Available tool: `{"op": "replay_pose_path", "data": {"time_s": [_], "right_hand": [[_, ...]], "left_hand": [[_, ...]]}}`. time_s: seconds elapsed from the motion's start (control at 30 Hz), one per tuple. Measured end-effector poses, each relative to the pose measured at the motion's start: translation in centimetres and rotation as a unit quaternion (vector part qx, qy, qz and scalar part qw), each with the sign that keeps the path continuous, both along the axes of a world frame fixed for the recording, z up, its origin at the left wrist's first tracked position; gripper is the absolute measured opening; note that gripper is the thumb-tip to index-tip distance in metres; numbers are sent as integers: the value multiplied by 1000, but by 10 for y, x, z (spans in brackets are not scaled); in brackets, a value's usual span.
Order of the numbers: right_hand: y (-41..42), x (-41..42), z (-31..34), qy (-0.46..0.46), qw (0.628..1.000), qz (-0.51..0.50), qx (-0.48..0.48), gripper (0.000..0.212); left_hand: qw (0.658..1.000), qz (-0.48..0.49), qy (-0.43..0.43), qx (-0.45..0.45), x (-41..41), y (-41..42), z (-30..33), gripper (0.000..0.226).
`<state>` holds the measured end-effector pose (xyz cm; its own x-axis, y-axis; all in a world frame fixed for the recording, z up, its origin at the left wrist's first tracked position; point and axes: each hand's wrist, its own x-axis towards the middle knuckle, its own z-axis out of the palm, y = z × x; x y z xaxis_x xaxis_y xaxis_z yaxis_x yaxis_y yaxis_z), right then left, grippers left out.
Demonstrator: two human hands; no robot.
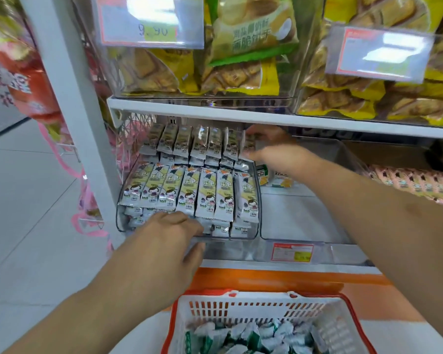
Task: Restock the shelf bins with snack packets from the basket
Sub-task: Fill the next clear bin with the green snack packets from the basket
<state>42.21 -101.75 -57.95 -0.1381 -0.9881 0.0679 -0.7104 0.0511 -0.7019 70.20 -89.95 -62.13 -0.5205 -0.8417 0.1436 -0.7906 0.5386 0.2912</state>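
- Left hand [164, 233] rests at the front edge of the clear shelf bin [256, 200]. Fingers curl over the front lip, fingertips against the lowest packets; thumb sits below the lip. Whether it pinches a packet or only the bin wall: cannot tell.
- Right hand [271, 149] reaches deep into the back right corner of the same bin, under the shelf board [266, 118] above. Fingers and thumb curl round the last packet [248, 146] in the rear row, gripping it at its right side; image is blurred here.
- Bin contents: snack packets [189, 192], silver with yellow panels and a cartoon face, laid side by side in two main rows, front row overlapping the foot of the rear row. More packets show beneath, stacked under the front row.
- Basket [241, 306], white with red rim, sits low in view, just below and in front of the shelf. It holds a heap of small green-and-white packets [253, 335].
- Neighbouring clear bin [304, 215] to the right: mostly bare floor, a few small yellow-and-white packs [279, 178] at its back, partly hidden by the right forearm.
- Price label [292, 252], red-bordered, on the shelf front below that neighbouring bin.
- Further right: a row of pink packets [414, 182].
- Upper shelf: clear bins of yellow biscuit bags [241, 77], with two price tags [151, 21] clipped on front; text blurred.
- Left of the white shelf upright [69, 98]: red and pink bags [28, 80] hanging, out of focus.
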Motion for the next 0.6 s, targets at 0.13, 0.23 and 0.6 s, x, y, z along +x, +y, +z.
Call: {"op": "replay_pose_path", "data": {"time_s": [0.13,0.23,0.6], "right_hand": [[-11,-4,0,-8,1000,7,7,54],[-16,-1,-3,10,1000,23,9,54],[-18,10,-9,80,996,26,11,51]], "left_hand": [[1000,4,6,6,0,0,-3,36],[1000,2,8,5,-1,0,-3,36],[1000,1,10,-6,-4,3,-1,38]]}}
